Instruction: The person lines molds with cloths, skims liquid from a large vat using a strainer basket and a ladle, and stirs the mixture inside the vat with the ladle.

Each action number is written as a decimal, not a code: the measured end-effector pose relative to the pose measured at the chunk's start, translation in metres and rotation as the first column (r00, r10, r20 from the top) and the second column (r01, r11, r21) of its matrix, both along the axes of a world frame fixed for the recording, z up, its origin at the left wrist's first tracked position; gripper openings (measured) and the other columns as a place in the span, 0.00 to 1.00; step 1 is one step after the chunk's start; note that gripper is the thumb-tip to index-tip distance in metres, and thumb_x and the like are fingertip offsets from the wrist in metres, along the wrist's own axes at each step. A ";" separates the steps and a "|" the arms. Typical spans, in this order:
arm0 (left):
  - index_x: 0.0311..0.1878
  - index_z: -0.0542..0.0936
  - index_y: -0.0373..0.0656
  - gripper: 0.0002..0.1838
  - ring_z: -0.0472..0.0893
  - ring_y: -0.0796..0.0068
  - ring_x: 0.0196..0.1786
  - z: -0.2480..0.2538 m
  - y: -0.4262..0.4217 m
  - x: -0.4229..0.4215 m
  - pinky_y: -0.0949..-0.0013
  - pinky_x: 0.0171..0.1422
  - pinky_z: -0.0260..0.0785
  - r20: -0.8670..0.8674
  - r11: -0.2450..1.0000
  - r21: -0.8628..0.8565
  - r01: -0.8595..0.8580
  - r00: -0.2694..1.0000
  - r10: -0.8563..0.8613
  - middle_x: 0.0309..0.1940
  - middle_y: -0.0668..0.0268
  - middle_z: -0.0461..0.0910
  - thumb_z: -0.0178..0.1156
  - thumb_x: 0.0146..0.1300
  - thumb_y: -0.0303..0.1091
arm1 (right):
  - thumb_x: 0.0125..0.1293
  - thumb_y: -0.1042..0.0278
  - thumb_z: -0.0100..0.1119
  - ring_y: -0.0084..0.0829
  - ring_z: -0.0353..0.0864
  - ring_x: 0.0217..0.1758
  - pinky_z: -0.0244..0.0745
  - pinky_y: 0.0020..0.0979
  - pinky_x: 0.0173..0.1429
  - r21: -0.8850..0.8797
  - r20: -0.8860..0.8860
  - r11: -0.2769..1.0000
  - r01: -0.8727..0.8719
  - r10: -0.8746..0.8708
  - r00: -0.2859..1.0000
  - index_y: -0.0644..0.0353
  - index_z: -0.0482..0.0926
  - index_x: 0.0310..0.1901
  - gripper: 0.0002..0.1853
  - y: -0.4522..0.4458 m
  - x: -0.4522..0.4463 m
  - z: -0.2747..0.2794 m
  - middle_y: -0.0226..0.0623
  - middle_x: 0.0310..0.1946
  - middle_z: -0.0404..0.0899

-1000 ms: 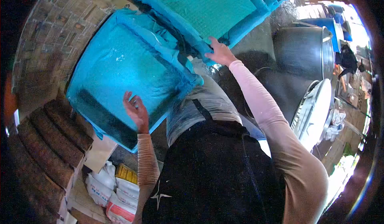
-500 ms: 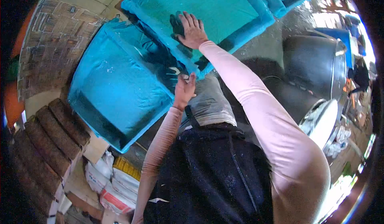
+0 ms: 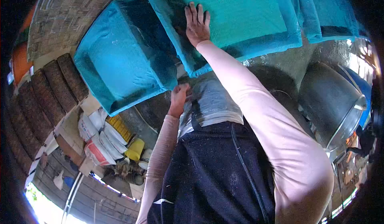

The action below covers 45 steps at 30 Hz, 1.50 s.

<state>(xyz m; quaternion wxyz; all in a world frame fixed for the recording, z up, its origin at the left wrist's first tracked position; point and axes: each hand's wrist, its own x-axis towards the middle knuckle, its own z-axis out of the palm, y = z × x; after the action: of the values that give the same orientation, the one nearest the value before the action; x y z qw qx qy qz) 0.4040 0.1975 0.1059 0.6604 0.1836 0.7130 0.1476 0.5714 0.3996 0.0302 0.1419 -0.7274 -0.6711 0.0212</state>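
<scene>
The right hand (image 3: 197, 28), open with fingers spread, lies over the teal cloth lining a large rectangular tray (image 3: 244, 16); whether the palm presses on it cannot be told. The left hand (image 3: 179, 98) is loosely curled near the facing corner of a bluer, cloth-lined rectangular tray (image 3: 116, 60); whether it grips anything is unclear. The cloth is draped over the rims, probably so the lining does not slip inward. The trays' facing edges run close, leaving little room between them. The left tray's far side nears a woven wall panel (image 3: 64, 20), while grey floor (image 3: 276, 60) separates the teal tray from a large dark metal drum (image 3: 332, 100), giving more room there.
</scene>
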 end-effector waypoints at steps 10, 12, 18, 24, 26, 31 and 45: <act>0.53 0.70 0.40 0.21 0.80 0.68 0.47 0.016 -0.006 0.017 0.62 0.56 0.74 0.098 0.990 0.138 -0.040 0.995 0.026 0.45 0.64 0.79 0.68 0.62 0.34 | 0.66 0.66 0.46 0.50 0.43 0.79 0.40 0.61 0.76 0.005 -0.035 1.000 0.001 0.000 0.999 0.52 0.63 0.70 0.28 0.001 0.000 -0.007 0.39 0.77 0.48; 0.52 0.71 0.39 0.20 0.79 0.75 0.44 -0.004 -0.029 0.004 0.70 0.53 0.72 -0.040 0.938 0.316 0.140 0.990 -0.135 0.44 0.66 0.79 0.68 0.61 0.34 | 0.67 0.66 0.46 0.50 0.43 0.79 0.39 0.61 0.76 -0.018 0.044 1.000 -0.011 0.011 0.999 0.52 0.63 0.70 0.28 -0.003 -0.001 -0.004 0.39 0.77 0.48; 0.49 0.77 0.34 0.16 0.74 0.80 0.39 0.009 0.036 0.022 0.74 0.44 0.68 -0.137 0.916 0.402 -0.022 0.987 0.083 0.39 0.66 0.80 0.63 0.66 0.36 | 0.63 0.68 0.53 0.48 0.48 0.78 0.43 0.57 0.74 0.056 -0.013 0.998 0.025 -0.025 1.000 0.51 0.61 0.69 0.31 -0.002 0.001 -0.003 0.36 0.76 0.51; 0.47 0.77 0.36 0.16 0.74 0.79 0.38 -0.005 0.087 0.027 0.74 0.42 0.67 -0.025 0.879 0.474 -0.050 0.997 0.070 0.38 0.66 0.80 0.61 0.67 0.40 | 0.53 0.62 0.71 0.58 0.42 0.78 0.39 0.63 0.76 0.049 -0.482 0.977 -0.208 0.205 0.852 0.52 0.48 0.74 0.51 -0.017 0.048 0.046 0.50 0.75 0.46; 0.46 0.77 0.36 0.16 0.74 0.78 0.37 -0.017 0.084 0.010 0.73 0.41 0.66 -0.038 0.922 0.387 -0.023 0.998 0.041 0.39 0.67 0.79 0.61 0.67 0.41 | 0.49 0.59 0.74 0.58 0.39 0.79 0.38 0.65 0.76 -0.159 -0.422 0.923 -0.351 0.258 0.869 0.52 0.47 0.74 0.55 -0.037 0.050 0.064 0.50 0.76 0.42; 0.51 0.73 0.40 0.18 0.71 0.77 0.34 0.004 0.057 0.023 0.68 0.38 0.63 -0.119 0.855 0.444 -0.268 0.928 0.353 0.38 0.69 0.77 0.59 0.67 0.43 | 0.38 0.52 0.79 0.59 0.26 0.80 0.33 0.69 0.75 -0.371 -0.183 0.806 -0.460 0.422 0.888 0.54 0.50 0.75 0.62 -0.055 0.046 0.032 0.47 0.79 0.27; 0.43 0.78 0.34 0.11 0.81 0.60 0.48 0.010 0.019 0.067 0.59 0.55 0.76 0.532 0.874 -0.338 -0.349 0.695 0.483 0.47 0.52 0.79 0.61 0.65 0.32 | 0.46 0.67 0.68 0.58 0.21 0.80 0.29 0.67 0.75 -0.502 -0.218 0.744 -0.441 0.385 0.897 0.50 0.42 0.77 0.58 -0.051 0.041 0.037 0.45 0.79 0.23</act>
<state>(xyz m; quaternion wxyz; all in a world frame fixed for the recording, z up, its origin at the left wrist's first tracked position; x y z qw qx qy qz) 0.4707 0.2165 0.1160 0.8159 -0.1111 0.5002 0.2679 0.6124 0.3483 0.0672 -0.0430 -0.5685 -0.7737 0.2763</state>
